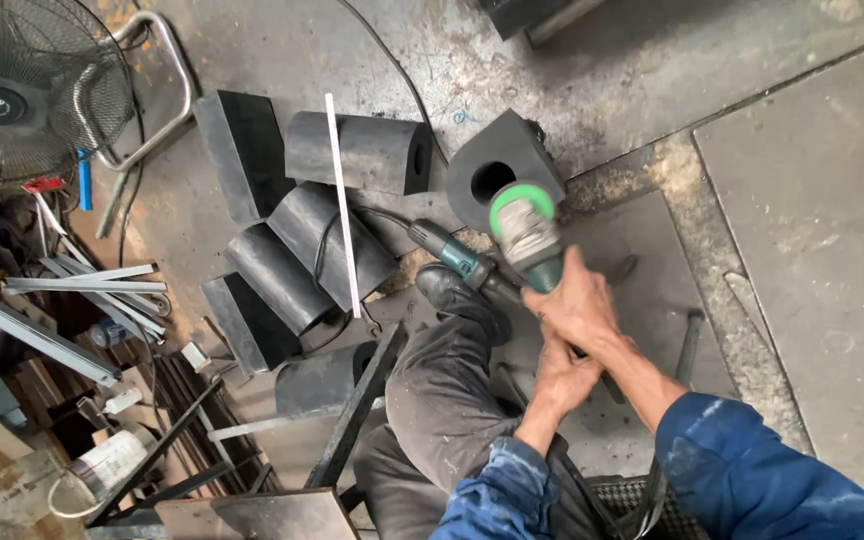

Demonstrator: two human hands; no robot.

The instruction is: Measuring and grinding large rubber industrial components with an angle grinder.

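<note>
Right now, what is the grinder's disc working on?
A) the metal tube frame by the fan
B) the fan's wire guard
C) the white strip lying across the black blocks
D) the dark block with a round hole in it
D: the grinder, gripped by the right hand with the left hand just below it, has its green-rimmed disc against the dark block with a round hole, well away from the white strip and the fan.

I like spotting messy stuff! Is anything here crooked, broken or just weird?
A thin white strip lies slanted across the dark blocks, which sit tumbled at different angles. The floor is stained and worn. Both hands, right hand and left hand, grip a green angle grinder against a holed block.
</note>
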